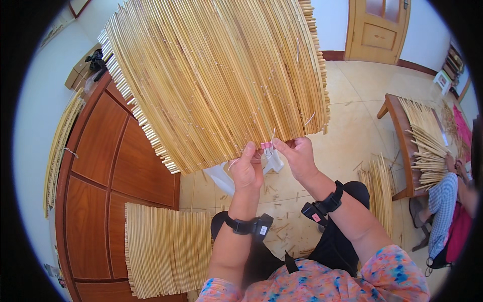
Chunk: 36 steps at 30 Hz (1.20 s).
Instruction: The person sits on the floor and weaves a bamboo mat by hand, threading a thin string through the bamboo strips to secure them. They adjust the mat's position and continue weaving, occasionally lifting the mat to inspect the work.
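Note:
A large mat of straw-coloured reed stalks (216, 80), bound with white thread, fills the upper middle of the head view. At its near edge my left hand (246, 168) is closed, thumb on top and fingers underneath. My right hand (298, 157) pinches beside it, with the loose white thread (273, 134) standing up at its thumb. Between the two hands sits a small clip with pink parts (265, 145) on the mat's edge. The fingertips under the mat are hidden.
Below the mat shows a white plastic piece (220, 177), perhaps a stool. Another reed mat (168, 249) leans by the reddish wooden cabinet (88, 226). A reed bundle (377, 189) stands at right. Beyond, a person (450, 189) handles stalks on a wooden bench (402, 136). Reed scraps litter the floor.

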Available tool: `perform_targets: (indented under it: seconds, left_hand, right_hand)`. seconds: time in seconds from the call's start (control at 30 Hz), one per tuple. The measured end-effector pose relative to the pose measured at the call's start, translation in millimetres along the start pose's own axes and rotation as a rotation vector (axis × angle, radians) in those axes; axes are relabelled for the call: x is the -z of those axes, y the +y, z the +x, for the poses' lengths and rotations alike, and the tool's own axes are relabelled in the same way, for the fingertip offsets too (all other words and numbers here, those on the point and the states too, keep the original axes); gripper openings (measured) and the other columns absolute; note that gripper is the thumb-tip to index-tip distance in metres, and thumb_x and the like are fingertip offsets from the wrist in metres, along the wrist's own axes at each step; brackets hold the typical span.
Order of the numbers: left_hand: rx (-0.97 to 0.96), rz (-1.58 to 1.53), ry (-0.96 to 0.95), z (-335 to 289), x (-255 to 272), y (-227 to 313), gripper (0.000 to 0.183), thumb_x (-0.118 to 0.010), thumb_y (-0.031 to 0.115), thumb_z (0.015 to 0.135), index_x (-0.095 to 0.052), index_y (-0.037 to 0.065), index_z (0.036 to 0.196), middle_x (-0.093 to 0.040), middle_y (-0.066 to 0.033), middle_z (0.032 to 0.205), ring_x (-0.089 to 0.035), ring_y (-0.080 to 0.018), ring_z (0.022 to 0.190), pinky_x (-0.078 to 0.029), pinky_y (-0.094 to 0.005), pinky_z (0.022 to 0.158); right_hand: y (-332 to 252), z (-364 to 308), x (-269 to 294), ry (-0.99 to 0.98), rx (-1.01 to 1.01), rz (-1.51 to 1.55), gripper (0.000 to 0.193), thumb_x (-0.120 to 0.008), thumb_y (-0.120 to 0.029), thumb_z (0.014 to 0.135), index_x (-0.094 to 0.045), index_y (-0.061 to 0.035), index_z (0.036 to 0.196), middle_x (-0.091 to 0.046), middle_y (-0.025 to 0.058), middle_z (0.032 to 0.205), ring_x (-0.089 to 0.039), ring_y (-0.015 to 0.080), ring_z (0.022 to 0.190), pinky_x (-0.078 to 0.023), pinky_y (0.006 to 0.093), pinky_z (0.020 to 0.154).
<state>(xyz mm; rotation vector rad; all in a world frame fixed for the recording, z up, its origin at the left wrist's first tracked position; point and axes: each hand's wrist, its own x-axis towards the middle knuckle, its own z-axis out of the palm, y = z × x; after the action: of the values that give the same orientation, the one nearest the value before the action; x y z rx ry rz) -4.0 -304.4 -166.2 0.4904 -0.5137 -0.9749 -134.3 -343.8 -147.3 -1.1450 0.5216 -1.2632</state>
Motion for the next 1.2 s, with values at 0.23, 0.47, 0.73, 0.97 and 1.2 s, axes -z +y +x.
perform_targets:
  seconds: [0.23,0.47,0.73,0.97,1.2]
  left_hand:
    - [-0.015,0.034,0.037,-2,-6,1,0.034,-0.066,0.002,0.089,-0.058,0.009,0.121,-0.066,-0.0038,0.107,-0.066,-0.0163,0.090,-0.056,-0.0286,0.072]
    - [-0.011,0.063,0.048,0,0,0,0.031,-0.066,0.001,0.088,-0.059,0.009,0.118,-0.066,-0.0032,0.104,-0.066,-0.0157,0.087,-0.056,-0.0283,0.070]
    - [-0.025,0.068,0.019,-1,-4,1,0.026,-0.065,0.006,0.090,-0.060,0.008,0.116,-0.067,-0.0039,0.105,-0.065,-0.0139,0.084,-0.054,-0.0264,0.069]
    - [-0.050,0.071,0.067,1,-2,1,0.026,-0.065,0.006,0.090,-0.060,0.009,0.116,-0.067,-0.0037,0.105,-0.065,-0.0137,0.085,-0.054,-0.0270,0.070]
    - [-0.036,0.063,0.084,0,-4,2,0.026,-0.064,0.007,0.091,-0.060,0.008,0.117,-0.068,-0.0034,0.104,-0.066,-0.0138,0.086,-0.054,-0.0274,0.071]
  right_hand:
    - [1,2,-2,0.020,-0.055,0.096,0.024,-0.069,-0.009,0.088,-0.065,0.0045,0.107,-0.069,0.0075,0.099,-0.064,0.0114,0.087,-0.050,0.0270,0.079]
    - [-4,5,2,-0.017,-0.101,0.048,0.016,-0.069,-0.011,0.088,-0.067,0.0019,0.098,-0.068,0.0064,0.086,-0.059,0.0095,0.069,-0.048,0.0244,0.062]
    - [-3,2,2,0.009,-0.139,-0.016,0.022,-0.072,-0.017,0.087,-0.067,0.0015,0.096,-0.065,0.0027,0.079,-0.051,0.0066,0.058,-0.041,0.0224,0.052]
    - [-9,3,5,0.015,-0.203,-0.002,0.027,-0.076,-0.019,0.084,-0.066,0.0023,0.097,-0.064,0.0038,0.078,-0.052,0.0084,0.060,-0.042,0.0229,0.054]
    - [-6,5,17,0.004,-0.159,-0.012,0.036,-0.079,-0.021,0.081,-0.066,0.0049,0.101,-0.066,0.0054,0.083,-0.055,0.0087,0.064,-0.045,0.0233,0.057]
